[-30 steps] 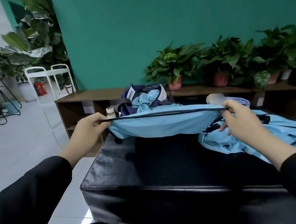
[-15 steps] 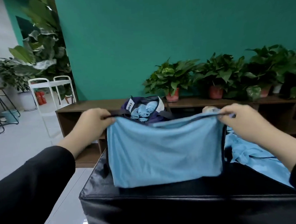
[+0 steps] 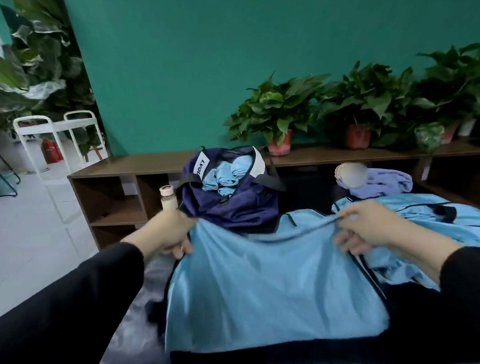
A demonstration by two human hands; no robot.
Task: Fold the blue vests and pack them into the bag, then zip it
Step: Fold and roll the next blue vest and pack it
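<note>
Head view, only one. Light blue fabric vest with dark navy trim (image 3: 266,286) now lies spread on the black padded plyo box (image 3: 135,321); half a second ago it hung upright between the hands, a second ago it was held flat in the air. So it's been laid down, ready for the first fold.

Left hand (image 3: 166,233) grips the far-left corner of the vest, fingers curled round the edge. Right hand (image 3: 372,227) pinches the far-right edge at the navy trim, fingers curled. Both holding cloth, neither free.

Navy blue fabric backpack (image 3: 231,193) stands at the far side of the box, just beyond the vest, top unzipped, rolled light blue vests (image 3: 227,174) already inside. More loose light blue vests (image 3: 441,227) heaped to the right, partly under the right wrist.

Judgement: mid-task. Some packed, this one unfolded, pile left, zip not done.

Also there: pale bottle with pink cap (image 3: 168,199) left of the backpack, lilac cloth (image 3: 386,182) far right, potted green plants (image 3: 279,110) on the brown wooden shelf (image 3: 149,165).
</note>
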